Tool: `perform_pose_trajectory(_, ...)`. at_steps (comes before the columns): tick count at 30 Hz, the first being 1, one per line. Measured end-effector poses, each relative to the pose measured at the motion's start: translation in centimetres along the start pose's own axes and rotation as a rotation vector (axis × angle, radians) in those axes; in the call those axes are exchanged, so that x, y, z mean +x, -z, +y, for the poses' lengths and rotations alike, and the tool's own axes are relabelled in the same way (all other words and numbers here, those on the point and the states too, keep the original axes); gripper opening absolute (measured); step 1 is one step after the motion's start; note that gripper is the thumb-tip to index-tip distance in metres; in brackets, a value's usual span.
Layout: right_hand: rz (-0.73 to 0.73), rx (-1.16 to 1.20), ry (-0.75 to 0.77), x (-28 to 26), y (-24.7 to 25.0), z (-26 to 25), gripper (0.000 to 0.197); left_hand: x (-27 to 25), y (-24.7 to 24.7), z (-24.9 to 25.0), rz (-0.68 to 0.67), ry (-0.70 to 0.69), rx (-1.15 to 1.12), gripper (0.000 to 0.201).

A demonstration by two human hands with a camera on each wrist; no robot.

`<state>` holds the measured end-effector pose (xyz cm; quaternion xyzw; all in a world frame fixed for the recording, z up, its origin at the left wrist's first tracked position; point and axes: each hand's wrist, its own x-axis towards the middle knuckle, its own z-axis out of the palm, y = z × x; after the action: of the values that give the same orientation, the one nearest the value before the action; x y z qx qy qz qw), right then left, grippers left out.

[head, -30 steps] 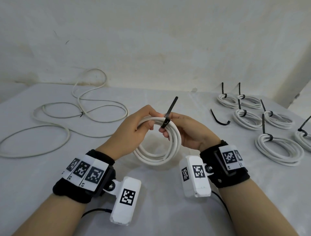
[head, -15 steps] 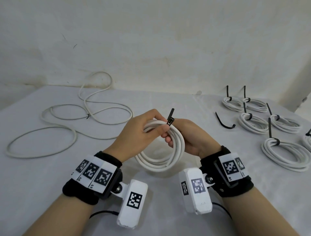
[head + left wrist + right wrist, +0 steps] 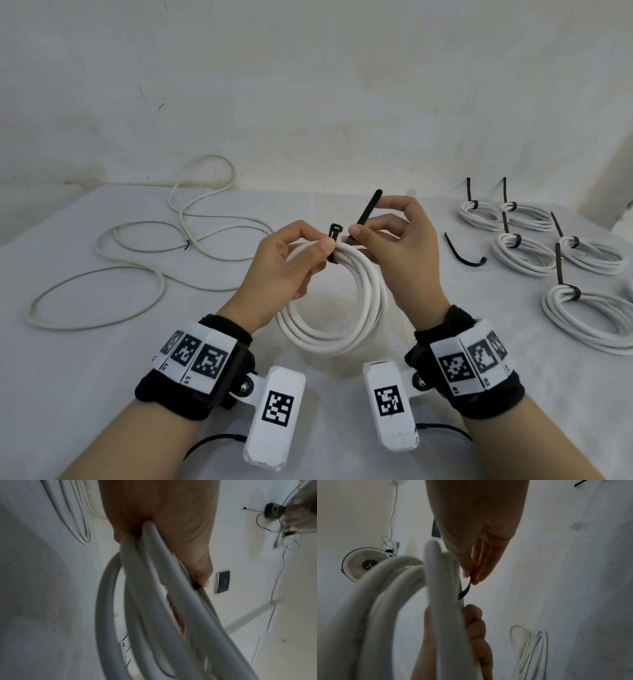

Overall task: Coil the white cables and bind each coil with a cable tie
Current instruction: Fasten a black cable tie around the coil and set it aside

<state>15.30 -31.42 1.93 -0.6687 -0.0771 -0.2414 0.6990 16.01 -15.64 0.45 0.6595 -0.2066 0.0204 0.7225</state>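
A white cable coil (image 3: 346,308) hangs upright above the table between both hands. My left hand (image 3: 291,260) grips its top, the thumb pressing the head end of a black cable tie (image 3: 363,219) against the strands. My right hand (image 3: 394,246) pinches the tie's tail between thumb and forefinger, the tail pointing up and away. In the left wrist view the coil (image 3: 154,601) runs out of the left hand's grip, with a bit of the tie (image 3: 196,585) by the thumb. In the right wrist view the fingers pinch the tie (image 3: 466,588) beside the coil (image 3: 440,588).
Several bound coils (image 3: 582,308) with black ties lie on the right of the white table (image 3: 85,359). A loose black tie (image 3: 462,253) lies near them. Long loose white cables (image 3: 137,240) sprawl at the back left. A wall stands behind the table.
My right hand has come out from behind the coil and now pinches the tie's tail. The tie's two ends stand apart, the head under my left thumb.
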Motion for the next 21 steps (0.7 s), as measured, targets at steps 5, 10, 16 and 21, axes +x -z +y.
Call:
perform_pose_trajectory(5, -0.061, -0.158, 0.151, -0.3, 0.1, 0.0, 0.021, 0.2, 0.1, -0.1, -0.015, 0.022, -0.033, 0.019)
perform_pose_trajectory(10, -0.137, -0.225, 0.202, 0.1, 0.8, 0.1, 0.026, 0.1, 0.1, -0.2, -0.017, 0.047, -0.063, 0.024)
perform_pose_trajectory(16, -0.138, -0.231, 0.205, 0.3, 0.9, 0.5, 0.019, 0.1, 0.0, -0.1, -0.022, 0.056, -0.063, 0.018)
perform_pose_trajectory(21, -0.176, -0.197, 0.211, 0.3, 0.9, 0.5, 0.023, 0.1, 0.2, -0.1, -0.061, 0.091, -0.026, 0.021)
